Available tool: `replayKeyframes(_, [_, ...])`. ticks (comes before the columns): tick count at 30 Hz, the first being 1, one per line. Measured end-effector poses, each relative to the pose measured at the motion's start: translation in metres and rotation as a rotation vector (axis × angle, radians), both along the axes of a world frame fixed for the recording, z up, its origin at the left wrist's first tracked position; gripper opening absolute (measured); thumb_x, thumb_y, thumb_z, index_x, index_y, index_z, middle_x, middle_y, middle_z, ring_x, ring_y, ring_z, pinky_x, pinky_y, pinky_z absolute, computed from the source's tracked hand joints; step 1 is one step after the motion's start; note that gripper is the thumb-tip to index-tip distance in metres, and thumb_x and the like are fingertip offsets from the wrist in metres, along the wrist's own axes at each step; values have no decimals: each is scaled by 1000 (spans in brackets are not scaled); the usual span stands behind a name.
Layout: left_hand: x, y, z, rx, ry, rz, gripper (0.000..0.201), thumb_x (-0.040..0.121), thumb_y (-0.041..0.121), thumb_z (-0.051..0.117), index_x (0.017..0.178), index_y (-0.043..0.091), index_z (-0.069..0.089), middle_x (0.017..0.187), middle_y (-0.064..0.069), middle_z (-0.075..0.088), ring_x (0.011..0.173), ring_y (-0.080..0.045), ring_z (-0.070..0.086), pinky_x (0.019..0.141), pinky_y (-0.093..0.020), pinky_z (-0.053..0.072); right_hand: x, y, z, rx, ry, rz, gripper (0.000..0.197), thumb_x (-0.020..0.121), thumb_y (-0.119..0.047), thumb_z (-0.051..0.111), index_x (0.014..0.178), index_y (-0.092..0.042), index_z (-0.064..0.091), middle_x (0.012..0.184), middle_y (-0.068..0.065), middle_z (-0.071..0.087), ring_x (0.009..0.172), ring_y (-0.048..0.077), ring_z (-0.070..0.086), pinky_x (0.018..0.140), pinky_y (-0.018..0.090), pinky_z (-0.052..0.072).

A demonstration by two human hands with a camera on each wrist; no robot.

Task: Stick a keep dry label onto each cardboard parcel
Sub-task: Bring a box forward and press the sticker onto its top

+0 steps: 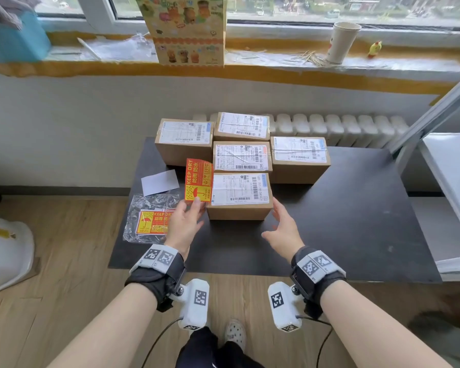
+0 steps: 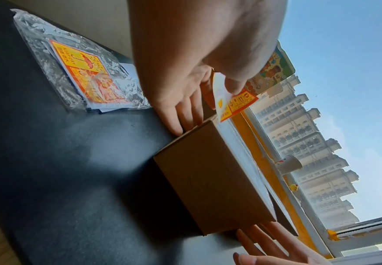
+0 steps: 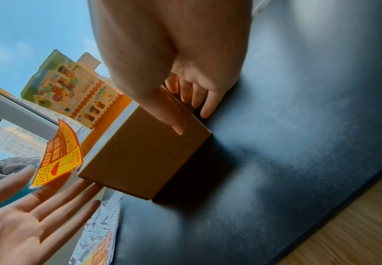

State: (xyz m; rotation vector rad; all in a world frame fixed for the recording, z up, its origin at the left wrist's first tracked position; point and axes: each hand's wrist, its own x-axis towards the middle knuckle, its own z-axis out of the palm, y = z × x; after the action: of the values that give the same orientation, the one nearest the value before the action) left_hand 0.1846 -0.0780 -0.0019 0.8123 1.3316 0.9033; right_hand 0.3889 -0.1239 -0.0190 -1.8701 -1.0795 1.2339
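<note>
A dark surface (image 1: 343, 221) stands on a wood-plank floor (image 1: 64, 248) below a window sill (image 1: 276, 62) and a white radiator (image 1: 343, 126). On the sill, from left to right, are a blue box (image 1: 14, 38), a cartoon-printed carton (image 1: 189, 30), loose toothpicks (image 1: 308, 58), a paper cup (image 1: 343, 42) and a small yellow toy (image 1: 375, 49). A white shelf (image 1: 452, 181) stands at the right edge of the surface.

Near the surface's left edge lies a white slip (image 1: 160, 182). In front of it, at the front left corner, a clear bag (image 1: 141, 221) holds a stack of keep-dry labels (image 1: 152, 221).

The left hand (image 1: 183, 227) pinches one label (image 1: 199, 180) by its lower edge between thumb and fingers, holding it upright just left of the nearest parcel (image 1: 239, 197); the other fingers are straight beside the parcel's left side. The label bends slightly and whether it touches the parcel cannot be told.

The nearest parcel sits at the middle of the surface, with a white shipping label on top. Behind it four more parcels (image 1: 242, 155) cluster toward the back edge, each with a shipping label.

The right hand (image 1: 284, 229) is spread, fingers straight, against the nearest parcel's right front corner, gripping nothing.
</note>
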Motion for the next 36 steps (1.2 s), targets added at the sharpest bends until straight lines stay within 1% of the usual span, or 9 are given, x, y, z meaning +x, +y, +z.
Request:
replayKeyframes(5, [8,2,8,-1,-57,4,20,99,31,38,110,18,49,117,2,60,111,-12,55,99,-33,41,-1,6,1,38,27,0,89,76,19,52,146,-30,27,125,-21,40,119,-2,33,95,16,32])
replayKeyframes(12, [1,-2,20,14,-55,-18,14,101,32,33,101,27,46,124,-2,58,117,-12,53,102,-35,40,0,6,-1,60,21,-14,83,75,15,57,143,-27,34,140,-7,43,131,6,35,105,23,31])
replayKeyframes(16, [-8,-6,26,50,-24,-32,24,100,35,33,116,21,44,127,-3,60,119,-11,55,102,-37,40,0,3,7,63,-24,26,79,78,8,60,144,-28,34,132,-1,43,122,6,39,103,25,33])
replayKeyframes(18, [-11,-9,31,55,-24,-25,25,101,34,34,119,19,43,127,-2,60,118,-14,56,97,-30,42,-2,1,13,69,-21,47,77,80,5,59,144,-30,33,125,0,43,116,6,40,104,27,36])
replayKeyframes(20, [-13,-11,35,58,-40,-22,28,101,34,34,124,20,42,128,0,59,115,-11,58,93,-26,43,-4,-1,17,77,24,56,75,82,5,56,144,-32,34,121,4,46,113,11,47,98,26,41])
replayKeyframes(23, [-17,-11,37,43,-69,-16,27,100,36,35,122,22,41,123,4,61,105,-3,60,100,-34,42,-7,-1,19,76,47,74,71,84,4,52,143,-32,37,120,13,49,109,22,56,88,26,47])
replayKeyframes(26, [-22,-9,38,-3,-77,-34,20,99,41,35,115,31,40,120,4,61,100,-17,65,97,-38,44,-9,0,18,48,35,72,70,85,5,51,143,-31,36,124,12,50,111,24,56,88,27,46])
replayKeyframes(29, [-26,-6,37,-47,-80,-51,23,99,43,33,120,34,35,129,1,58,105,-29,63,101,-44,42,-12,2,18,25,63,53,69,86,7,50,146,-25,32,127,8,50,107,21,56,87,27,45])
replayKeyframes(36, [-32,8,29,-102,-101,-68,27,100,41,31,126,33,32,139,-6,50,105,-29,61,100,-44,42,-16,15,9,6,66,-21,69,87,2,57,147,-15,29,134,13,50,113,20,53,100,38,46])
